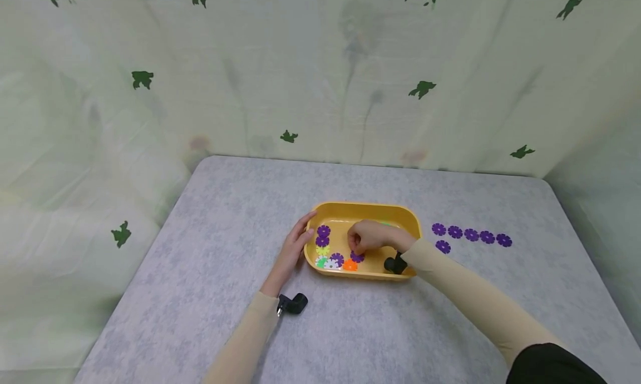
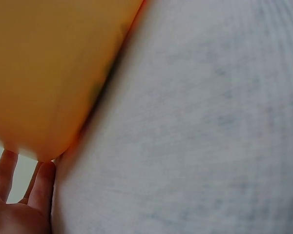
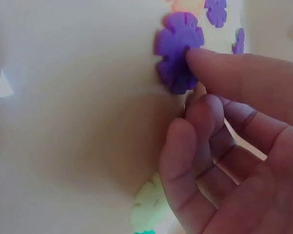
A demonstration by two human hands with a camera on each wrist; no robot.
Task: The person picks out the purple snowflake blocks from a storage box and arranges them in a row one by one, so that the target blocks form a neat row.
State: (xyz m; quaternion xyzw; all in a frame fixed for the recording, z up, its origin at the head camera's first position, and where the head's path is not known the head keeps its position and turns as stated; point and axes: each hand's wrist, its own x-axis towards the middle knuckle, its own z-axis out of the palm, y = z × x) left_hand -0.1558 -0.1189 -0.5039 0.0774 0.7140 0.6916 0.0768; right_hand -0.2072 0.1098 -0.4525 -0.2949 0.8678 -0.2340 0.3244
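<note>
- Purple piece (image 1: 358, 257): pinched by my right hand (image 1: 373, 236) at the near side of the yellow tray (image 1: 370, 209).
- My left hand (image 1: 291, 249): fingers extended, touching the tray's left end.
- Outstanding, I judge: three further purple pieces (image 1: 323, 229), tray's left part, beside other-coloured pieces (image 1: 350, 265).
- Done, I judge: six on the table (image 1: 375, 328) to the right; a single piece (image 1: 443, 246), then a row of five (image 1: 471, 235) beyond.

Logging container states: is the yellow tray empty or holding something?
Not empty: in the head view, purple flower pieces and an orange one lie inside the tray.
</note>
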